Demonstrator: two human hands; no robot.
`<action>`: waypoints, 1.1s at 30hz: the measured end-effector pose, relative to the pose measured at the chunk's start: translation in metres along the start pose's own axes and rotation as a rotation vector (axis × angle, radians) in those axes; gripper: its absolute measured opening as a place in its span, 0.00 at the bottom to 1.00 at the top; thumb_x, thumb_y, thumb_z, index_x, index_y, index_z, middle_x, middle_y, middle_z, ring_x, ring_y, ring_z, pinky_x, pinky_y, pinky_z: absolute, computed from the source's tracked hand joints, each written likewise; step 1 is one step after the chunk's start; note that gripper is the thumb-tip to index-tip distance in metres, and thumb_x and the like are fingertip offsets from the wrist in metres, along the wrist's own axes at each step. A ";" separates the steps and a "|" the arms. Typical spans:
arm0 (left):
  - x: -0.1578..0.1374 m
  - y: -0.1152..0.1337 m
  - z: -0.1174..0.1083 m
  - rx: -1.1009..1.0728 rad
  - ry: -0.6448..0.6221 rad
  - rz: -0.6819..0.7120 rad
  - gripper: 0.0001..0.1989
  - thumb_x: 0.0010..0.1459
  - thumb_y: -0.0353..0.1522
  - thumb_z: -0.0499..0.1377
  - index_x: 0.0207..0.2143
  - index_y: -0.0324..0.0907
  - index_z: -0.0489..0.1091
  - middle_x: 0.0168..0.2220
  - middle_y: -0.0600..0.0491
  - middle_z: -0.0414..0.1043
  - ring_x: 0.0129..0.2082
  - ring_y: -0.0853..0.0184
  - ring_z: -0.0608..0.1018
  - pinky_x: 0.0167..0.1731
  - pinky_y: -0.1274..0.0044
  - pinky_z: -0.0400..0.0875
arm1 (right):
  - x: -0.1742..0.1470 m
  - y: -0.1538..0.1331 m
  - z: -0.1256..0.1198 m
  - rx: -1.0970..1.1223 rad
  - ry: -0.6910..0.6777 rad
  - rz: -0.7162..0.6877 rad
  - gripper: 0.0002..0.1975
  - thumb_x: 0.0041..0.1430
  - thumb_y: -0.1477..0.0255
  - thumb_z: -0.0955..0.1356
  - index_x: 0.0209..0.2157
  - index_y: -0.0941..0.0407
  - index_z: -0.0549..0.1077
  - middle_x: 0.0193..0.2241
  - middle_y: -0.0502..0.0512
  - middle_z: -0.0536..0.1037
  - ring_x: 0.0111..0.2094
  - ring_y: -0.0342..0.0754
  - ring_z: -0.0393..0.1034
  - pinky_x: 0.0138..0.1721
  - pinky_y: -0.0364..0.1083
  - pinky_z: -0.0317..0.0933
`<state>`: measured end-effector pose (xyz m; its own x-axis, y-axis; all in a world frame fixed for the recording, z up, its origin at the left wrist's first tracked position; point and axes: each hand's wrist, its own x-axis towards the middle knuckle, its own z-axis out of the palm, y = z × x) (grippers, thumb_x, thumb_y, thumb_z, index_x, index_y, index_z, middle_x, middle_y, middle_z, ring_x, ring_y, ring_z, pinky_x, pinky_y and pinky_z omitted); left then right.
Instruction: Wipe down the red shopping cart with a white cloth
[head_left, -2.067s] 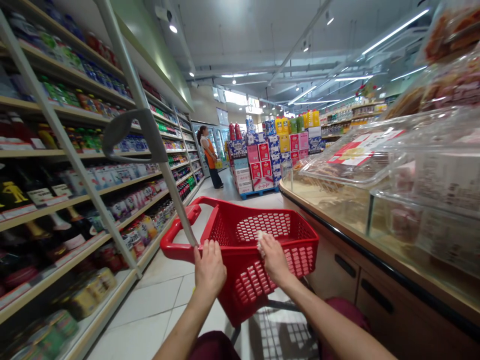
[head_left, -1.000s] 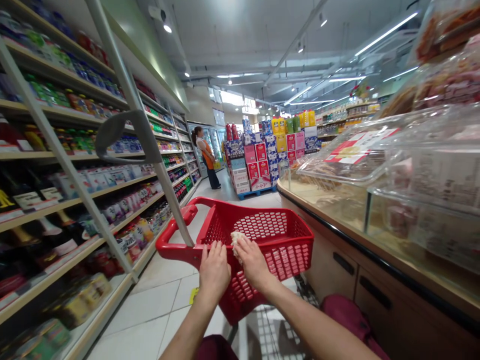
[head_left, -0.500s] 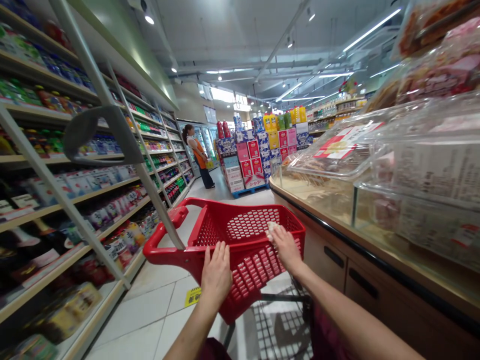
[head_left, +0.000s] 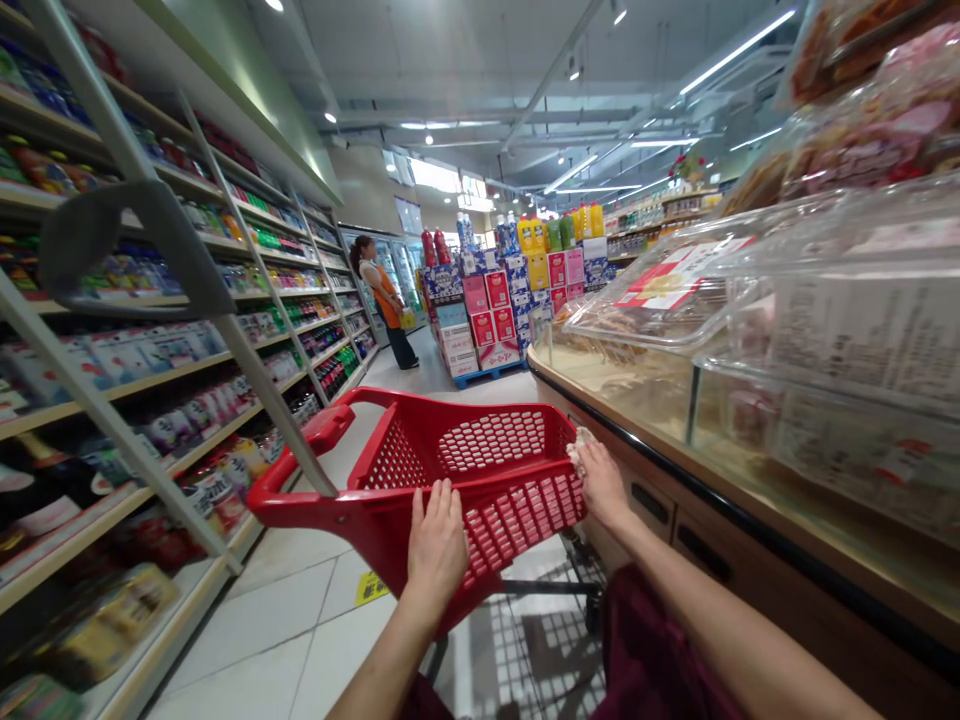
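Note:
A red plastic shopping cart [head_left: 420, 535] stands in front of me, its perforated basket facing me side-on. My left hand [head_left: 439, 540] lies on the near side of the basket, fingers stretched up to the rim and touching it. At the basket's right end, my right hand [head_left: 602, 482] presses a crumpled whitish cloth [head_left: 579, 447] against the corner of the rim. Part of the cloth is hidden under my fingers. The cart's handle [head_left: 279, 488] is at the left, with a grey metal pole and loop rising beside it. Inside the basket I see only its bare red walls.
Shelves of drinks [head_left: 180, 390] line the left side. A glass-edged counter [head_left: 622, 400] with packed baked goods [head_left: 847, 290] runs close on the right. Ahead stand stacked cartons [head_left: 491, 310] and a person in an orange vest [head_left: 386, 300]. A yellow floor sticker [head_left: 371, 588] lies below.
My right hand has slid with the cloth rightward along the rim to the basket's end corner. My left hand stays on the near side. The cart appears slightly further left in view.

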<state>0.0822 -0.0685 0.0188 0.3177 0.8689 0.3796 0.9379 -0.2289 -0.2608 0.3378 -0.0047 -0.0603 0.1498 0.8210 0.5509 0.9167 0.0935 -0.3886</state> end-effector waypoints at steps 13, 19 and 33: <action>-0.004 0.003 -0.001 0.001 0.025 -0.027 0.25 0.47 0.27 0.47 0.50 0.30 0.61 0.56 0.39 0.55 0.57 0.57 0.56 0.57 0.63 0.43 | -0.066 0.040 0.033 0.188 0.086 -0.133 0.23 0.53 0.80 0.56 0.49 0.53 0.66 0.52 0.53 0.64 0.55 0.47 0.54 0.52 0.50 0.56; -0.005 0.004 0.002 -0.010 0.015 -0.026 0.25 0.47 0.28 0.47 0.50 0.31 0.61 0.57 0.41 0.53 0.58 0.58 0.55 0.56 0.63 0.43 | -0.086 0.034 0.014 0.246 0.091 -0.047 0.21 0.53 0.78 0.57 0.48 0.54 0.68 0.51 0.54 0.66 0.53 0.48 0.59 0.50 0.49 0.58; -0.006 0.004 0.004 -0.036 0.009 -0.048 0.25 0.48 0.29 0.48 0.50 0.32 0.61 0.57 0.42 0.52 0.59 0.59 0.53 0.57 0.63 0.42 | -0.073 0.006 0.013 0.231 0.116 -0.201 0.23 0.52 0.81 0.56 0.48 0.56 0.67 0.52 0.56 0.65 0.54 0.48 0.56 0.52 0.51 0.56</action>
<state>0.0837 -0.0724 0.0117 0.2736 0.8751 0.3993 0.9563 -0.2030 -0.2103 0.3275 -0.0563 -0.1124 0.0277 0.7049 0.7087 0.8260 0.3832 -0.4135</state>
